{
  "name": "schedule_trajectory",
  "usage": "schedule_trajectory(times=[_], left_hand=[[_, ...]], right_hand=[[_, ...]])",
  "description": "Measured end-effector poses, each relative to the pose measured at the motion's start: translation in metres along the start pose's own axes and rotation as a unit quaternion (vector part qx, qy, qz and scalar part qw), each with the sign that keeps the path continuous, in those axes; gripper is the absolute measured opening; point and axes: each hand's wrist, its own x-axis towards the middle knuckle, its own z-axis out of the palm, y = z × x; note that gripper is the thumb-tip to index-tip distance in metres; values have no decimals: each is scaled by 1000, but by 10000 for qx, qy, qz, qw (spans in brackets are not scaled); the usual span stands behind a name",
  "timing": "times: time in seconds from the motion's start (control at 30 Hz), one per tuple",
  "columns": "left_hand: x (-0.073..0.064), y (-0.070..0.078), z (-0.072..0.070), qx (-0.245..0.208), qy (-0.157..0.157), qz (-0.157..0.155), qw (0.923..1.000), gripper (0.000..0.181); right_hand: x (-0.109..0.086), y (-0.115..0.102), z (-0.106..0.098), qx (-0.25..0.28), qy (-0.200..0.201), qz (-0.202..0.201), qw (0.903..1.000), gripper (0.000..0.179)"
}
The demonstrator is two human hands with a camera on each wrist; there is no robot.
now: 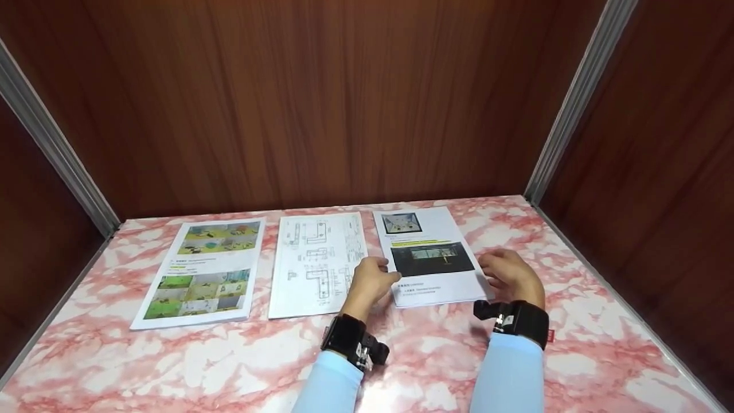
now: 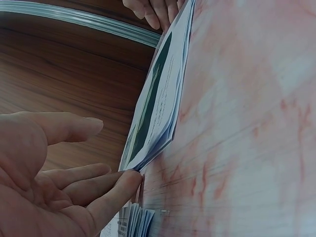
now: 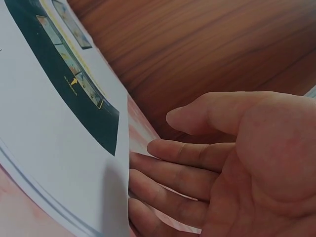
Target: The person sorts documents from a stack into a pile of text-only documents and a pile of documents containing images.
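A stack of printed sheets (image 1: 438,289) with a dark screenshot on top lies at the right of three stacks. At its left edge is my left hand (image 1: 374,281), thumb spread from the fingers; in the left wrist view a fingertip (image 2: 131,178) meets the stack's near corner. My right hand (image 1: 512,274) is at the opposite edge, its fingertips (image 3: 140,180) against the paper side and the thumb held apart. Neither hand pinches the paper. The sheets' edges are slightly fanned at the near side in the left wrist view.
A stack with technical drawings (image 1: 295,287) lies in the middle, close to the left hand. Farther left is a stack with colour photos (image 1: 200,267). Brown wood-grain panels (image 1: 287,103) with metal corner posts (image 1: 579,103) enclose the pink marbled table (image 1: 189,367).
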Motion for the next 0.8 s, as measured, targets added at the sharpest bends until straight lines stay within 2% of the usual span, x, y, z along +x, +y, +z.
schedule_trajectory(times=[0.23,0.37,0.6,0.8], left_hand=[[-1,1,-1,-10,5,2,10000,51],[-1,3,-2,-92,36,-32,9999,52],[0,7,-7,-619,131,185,9978,48],[1,8,-11,-846,207,275,9958,45]], right_hand=[[2,-1,-2,-374,128,104,9992,67],[1,-1,-2,-387,80,78,9992,65],[-5,-3,-4,-403,328,37,9986,63],[-8,-5,-3,-336,294,5,9990,62]])
